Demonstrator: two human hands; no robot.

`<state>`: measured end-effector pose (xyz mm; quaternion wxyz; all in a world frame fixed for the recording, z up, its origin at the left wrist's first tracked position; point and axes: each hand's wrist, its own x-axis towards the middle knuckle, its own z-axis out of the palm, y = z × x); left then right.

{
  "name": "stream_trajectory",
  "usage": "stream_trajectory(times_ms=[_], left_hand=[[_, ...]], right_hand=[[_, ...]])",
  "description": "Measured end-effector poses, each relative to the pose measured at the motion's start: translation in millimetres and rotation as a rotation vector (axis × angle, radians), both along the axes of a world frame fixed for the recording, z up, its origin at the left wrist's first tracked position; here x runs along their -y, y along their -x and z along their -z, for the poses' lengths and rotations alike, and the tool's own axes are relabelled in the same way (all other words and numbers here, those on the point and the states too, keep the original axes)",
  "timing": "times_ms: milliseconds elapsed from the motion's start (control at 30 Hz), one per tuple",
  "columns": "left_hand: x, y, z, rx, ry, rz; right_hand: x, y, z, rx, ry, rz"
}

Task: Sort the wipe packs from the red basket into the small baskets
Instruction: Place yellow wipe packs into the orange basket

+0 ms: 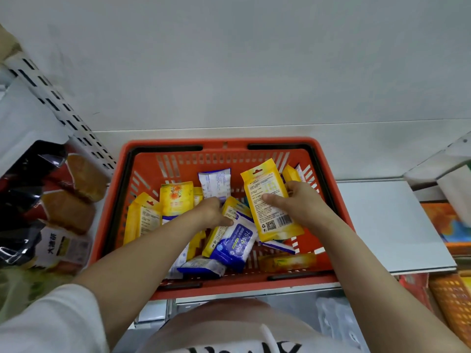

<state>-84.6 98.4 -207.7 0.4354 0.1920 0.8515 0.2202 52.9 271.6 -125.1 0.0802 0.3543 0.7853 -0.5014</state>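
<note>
The red basket (339, 205) stands on a white shelf and holds several yellow and blue-white wipe packs. My right hand (299, 200) grips a yellow wipe pack (271, 200) lifted above the pile, its printed back and barcode facing me. My left hand (212, 212) reaches down into the middle of the basket, fingers curled onto another yellow pack (233, 210); whether it grips the pack is unclear. A blue-white alcohol wipe pack (235, 244) lies just below that hand. More yellow packs (175, 200) lean at the basket's left side.
An orange small basket (453, 299) sits at the lower right, below the white shelf board (387, 225). Bagged snacks and cakes (66, 207) crowd the left beside a slotted shelf upright (63, 108). A white back wall rises behind the basket.
</note>
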Motion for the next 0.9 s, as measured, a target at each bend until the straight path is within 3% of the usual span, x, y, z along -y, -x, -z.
stream_trajectory(times_ms=[167,267,333,500,667,900], left_hand=[[-1.5,-4.9,-8.3,0.041,0.078,0.048],[2.0,-1.9,-29.5,-0.034,0.047,0.044],[8.3,3.0,-45.1,-0.033,-0.073,-0.045],[27.1,10.0,-76.2,0.257,-0.438,-0.357],[29.8,-3.3,-91.7,0.309,-0.692,-0.564],[22.5,-35.8,-105.8,0.456,-0.789,-0.5]], right_hand=[[-3.4,-2.5,-3.6,-0.019,-0.013,-0.005],[-3.0,-6.4,-6.9,-0.046,0.045,0.027],[-0.7,-8.1,-9.1,-0.068,0.078,0.057],[15.3,-10.2,-19.5,-0.173,0.22,0.151],[43.7,-13.6,-33.0,-0.276,0.322,0.243],[72.8,-17.8,-50.7,-0.425,0.59,0.464]])
